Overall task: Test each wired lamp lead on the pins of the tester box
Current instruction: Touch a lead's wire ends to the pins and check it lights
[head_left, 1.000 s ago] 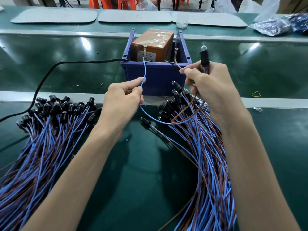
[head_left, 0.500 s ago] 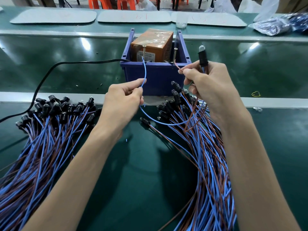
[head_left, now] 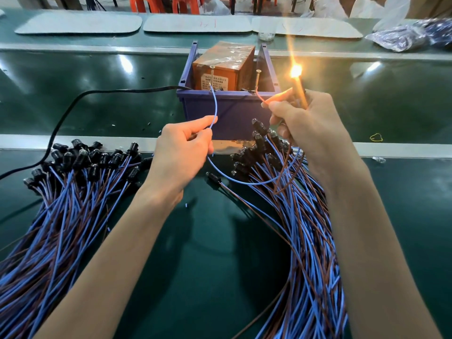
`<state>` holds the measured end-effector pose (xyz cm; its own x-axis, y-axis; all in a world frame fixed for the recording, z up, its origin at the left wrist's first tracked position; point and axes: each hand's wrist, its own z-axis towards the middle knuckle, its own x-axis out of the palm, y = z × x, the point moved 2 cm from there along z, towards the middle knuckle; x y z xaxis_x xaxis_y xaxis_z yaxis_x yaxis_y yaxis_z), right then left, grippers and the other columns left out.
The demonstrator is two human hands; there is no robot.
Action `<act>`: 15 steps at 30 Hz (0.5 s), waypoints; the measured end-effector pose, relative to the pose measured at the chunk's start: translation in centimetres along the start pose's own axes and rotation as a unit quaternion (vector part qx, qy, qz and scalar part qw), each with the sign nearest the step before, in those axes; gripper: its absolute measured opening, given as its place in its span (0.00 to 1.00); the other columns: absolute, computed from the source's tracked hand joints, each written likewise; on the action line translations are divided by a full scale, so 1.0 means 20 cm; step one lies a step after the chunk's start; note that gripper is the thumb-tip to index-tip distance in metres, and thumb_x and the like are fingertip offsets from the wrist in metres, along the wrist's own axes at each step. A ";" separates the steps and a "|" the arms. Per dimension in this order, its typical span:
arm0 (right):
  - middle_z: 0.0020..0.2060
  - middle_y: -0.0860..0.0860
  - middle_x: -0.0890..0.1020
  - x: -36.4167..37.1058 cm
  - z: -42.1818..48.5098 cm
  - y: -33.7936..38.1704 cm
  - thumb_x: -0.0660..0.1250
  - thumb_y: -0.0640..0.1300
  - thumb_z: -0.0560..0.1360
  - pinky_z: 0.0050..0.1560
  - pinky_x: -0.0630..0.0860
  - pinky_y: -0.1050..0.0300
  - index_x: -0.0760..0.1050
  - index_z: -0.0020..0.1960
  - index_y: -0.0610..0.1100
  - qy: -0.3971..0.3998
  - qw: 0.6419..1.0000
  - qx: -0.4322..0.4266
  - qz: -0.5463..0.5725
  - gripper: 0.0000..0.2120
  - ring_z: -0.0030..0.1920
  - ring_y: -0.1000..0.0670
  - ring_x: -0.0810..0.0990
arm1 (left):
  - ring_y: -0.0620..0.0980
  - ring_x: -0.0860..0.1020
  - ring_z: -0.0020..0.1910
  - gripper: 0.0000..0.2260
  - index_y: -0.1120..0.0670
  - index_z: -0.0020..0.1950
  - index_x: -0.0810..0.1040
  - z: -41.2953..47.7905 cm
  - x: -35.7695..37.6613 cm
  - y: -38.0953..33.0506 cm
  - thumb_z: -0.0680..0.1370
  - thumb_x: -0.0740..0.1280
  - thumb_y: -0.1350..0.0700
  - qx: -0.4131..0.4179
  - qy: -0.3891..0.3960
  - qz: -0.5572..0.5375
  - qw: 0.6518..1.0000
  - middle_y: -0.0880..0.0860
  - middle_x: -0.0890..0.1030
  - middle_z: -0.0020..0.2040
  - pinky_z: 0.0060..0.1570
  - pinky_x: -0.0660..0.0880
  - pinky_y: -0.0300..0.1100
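This one lights! My left hand [head_left: 181,152] pinches the thin blue wire [head_left: 215,106] against a metal pin [head_left: 211,75] of the orange tape-wrapped tester box [head_left: 220,69]. My right hand [head_left: 310,128] is wrapped round the small glowing lamp [head_left: 296,70] and holds its brown wire [head_left: 261,97] to the other pin. There are heaps of blue-and-brown leads [head_left: 61,204] on both sides, so I'd guess plenty are left.

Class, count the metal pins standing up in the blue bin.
2: the left pin meets the blue wire; the right pin meets the brown wire. Others may be hidden.
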<state>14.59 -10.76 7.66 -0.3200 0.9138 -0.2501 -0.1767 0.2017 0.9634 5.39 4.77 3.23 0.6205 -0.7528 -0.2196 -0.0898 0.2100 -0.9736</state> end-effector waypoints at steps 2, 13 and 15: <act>0.25 0.55 0.78 0.00 0.00 0.00 0.66 0.40 0.75 0.27 0.68 0.69 0.79 0.38 0.50 -0.003 1.000 0.002 0.000 0.10 0.25 0.60 0.72 | 0.41 0.64 0.23 0.13 0.50 0.61 0.80 0.00 0.00 -0.01 0.80 0.62 0.61 -0.004 0.000 -0.004 1.000 0.43 0.73 0.23 0.26 0.63 0.30; 0.33 0.44 0.81 0.05 -0.09 0.10 0.61 0.41 0.81 0.23 0.66 0.75 0.78 0.46 0.36 0.189 0.981 0.018 0.045 0.11 0.28 0.55 0.81 | 0.42 0.78 0.25 0.20 0.49 0.70 0.71 -0.11 0.02 -0.19 0.80 0.60 0.46 0.077 0.053 0.092 0.991 0.45 0.80 0.33 0.40 0.76 0.41; 0.35 0.45 0.84 0.07 -0.11 0.12 0.59 0.46 0.81 0.26 0.68 0.75 0.78 0.45 0.37 0.226 0.973 0.009 0.042 0.16 0.32 0.56 0.82 | 0.44 0.81 0.32 0.23 0.48 0.74 0.64 -0.11 0.02 -0.19 0.80 0.62 0.47 0.074 0.047 0.138 0.987 0.46 0.81 0.35 0.47 0.78 0.46</act>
<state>11.63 -9.72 9.36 -0.7100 0.6800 -0.1833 -0.1174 0.1424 0.9828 4.25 2.23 6.70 0.5131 -0.7071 -0.4866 -0.1261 0.4987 -0.8576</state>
